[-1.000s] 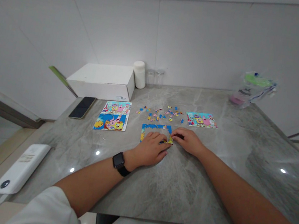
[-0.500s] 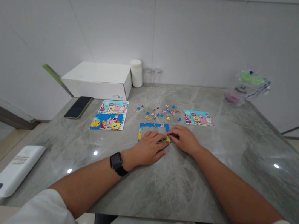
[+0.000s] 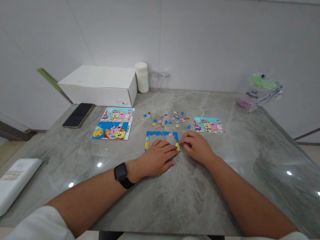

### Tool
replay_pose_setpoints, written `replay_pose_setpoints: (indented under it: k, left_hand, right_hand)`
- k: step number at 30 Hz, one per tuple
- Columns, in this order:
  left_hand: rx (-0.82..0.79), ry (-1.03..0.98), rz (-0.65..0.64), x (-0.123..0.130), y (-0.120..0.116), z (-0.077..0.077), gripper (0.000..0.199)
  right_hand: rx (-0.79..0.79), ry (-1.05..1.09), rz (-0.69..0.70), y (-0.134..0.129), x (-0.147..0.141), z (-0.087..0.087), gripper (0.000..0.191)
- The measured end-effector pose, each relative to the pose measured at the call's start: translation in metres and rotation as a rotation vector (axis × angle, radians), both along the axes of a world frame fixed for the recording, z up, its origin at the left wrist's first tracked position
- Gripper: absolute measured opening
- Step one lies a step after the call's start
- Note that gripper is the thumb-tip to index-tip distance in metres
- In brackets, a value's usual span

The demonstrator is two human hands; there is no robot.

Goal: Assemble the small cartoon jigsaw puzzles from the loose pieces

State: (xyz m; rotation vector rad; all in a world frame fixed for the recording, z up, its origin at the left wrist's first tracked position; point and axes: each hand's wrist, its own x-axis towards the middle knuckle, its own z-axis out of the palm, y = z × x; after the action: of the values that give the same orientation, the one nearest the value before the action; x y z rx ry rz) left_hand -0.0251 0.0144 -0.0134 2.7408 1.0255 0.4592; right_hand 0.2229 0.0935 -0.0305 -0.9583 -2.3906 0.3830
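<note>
Working a small cartoon jigsaw on a grey marble-look table (image 3: 223, 180). Left hand (image 3: 156, 158) lying palm-down with fingers loosely spread over the lower part of the half-built puzzle (image 3: 160, 135), pinning it flat rather than gripping anything. Right hand (image 3: 197, 146) just beside its right edge, fingertips curled and pressing down at the yellow corner; impossible to tell whether a piece sits under them. Judging by the blue border already joined along the top and left with a bare grey gap inside, only the frame appears done, the middle unfilled. Loose pieces (image 3: 166, 119) scattered just beyond, too small and clustered for an exact count, roughly two dozen. Finished picture cards counted: three, two stacked side by side to the left (image 3: 113, 123), one to the right (image 3: 208, 124). Also one white box (image 3: 100, 84), one dark phone (image 3: 78, 114), one white power bank (image 3: 2, 193), one white bottle (image 3: 141, 77), two clear jars (image 3: 158, 81), one plastic bag (image 3: 258, 93).
</note>
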Motion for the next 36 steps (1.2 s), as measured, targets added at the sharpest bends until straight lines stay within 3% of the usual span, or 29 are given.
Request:
replay_pose_setpoints:
  k: [27,36]
  left_hand:
    - [0.006,-0.009,-0.001,0.0006,0.0008,-0.0034,0.042]
    - [0.006,-0.022,-0.002,0.001,-0.0005,-0.0013,0.038]
  right_hand:
    - [-0.028,-0.022,0.014,-0.0014,-0.0031,0.0006,0.032]
    - [0.013,-0.002,-0.056,-0.0007,-0.0007,0.0028,0.034]
